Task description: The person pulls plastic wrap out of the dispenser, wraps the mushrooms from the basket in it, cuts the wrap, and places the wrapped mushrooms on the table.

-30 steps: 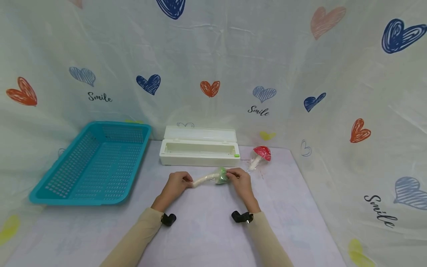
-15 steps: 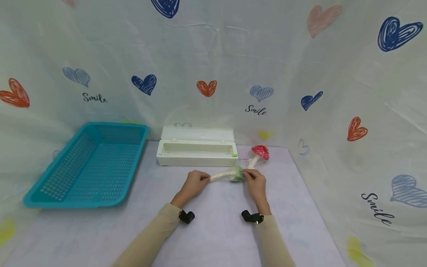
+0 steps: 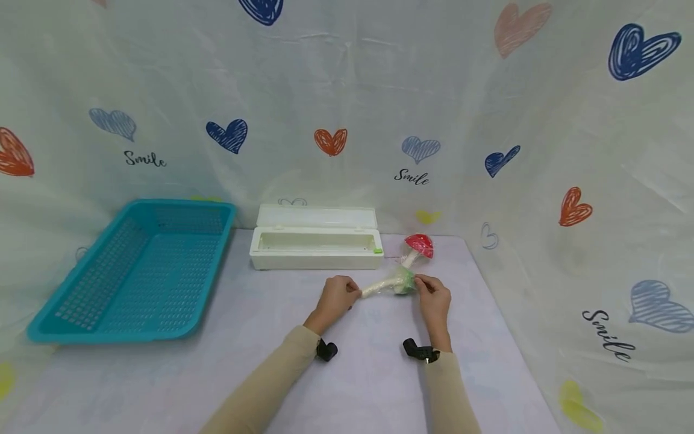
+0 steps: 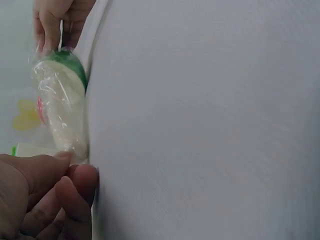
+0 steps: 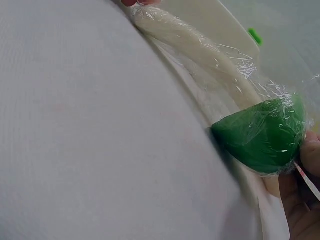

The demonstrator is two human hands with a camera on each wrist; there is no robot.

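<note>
A fake mushroom (image 3: 382, 286) with a long white stem and a green cap (image 5: 262, 137), wrapped in clear plastic, lies sideways between the two hands. My left hand (image 3: 334, 301) pinches the stem's tip between thumb and finger, seen close up in the left wrist view. At the other end, my right hand (image 3: 435, 302) pinches the wrap at the top of the green cap. Just behind the cap lies a second wrapped mushroom (image 3: 420, 244) with a red cap, its white stem pointing toward the green one and partly hidden by it.
A long white box (image 3: 317, 263) with its lid (image 3: 317, 216) raised stands behind the hands, a green tab on its right front. To the left sits a large turquoise basket (image 3: 111, 337). A curtain printed with hearts (image 3: 331, 141) hangs behind the pale tabletop (image 3: 368, 374).
Both hands have carried the green-capped mushroom to the right, close in front of the red-capped one. The head view has shifted slightly. The box, basket and red-capped mushroom stay put.
</note>
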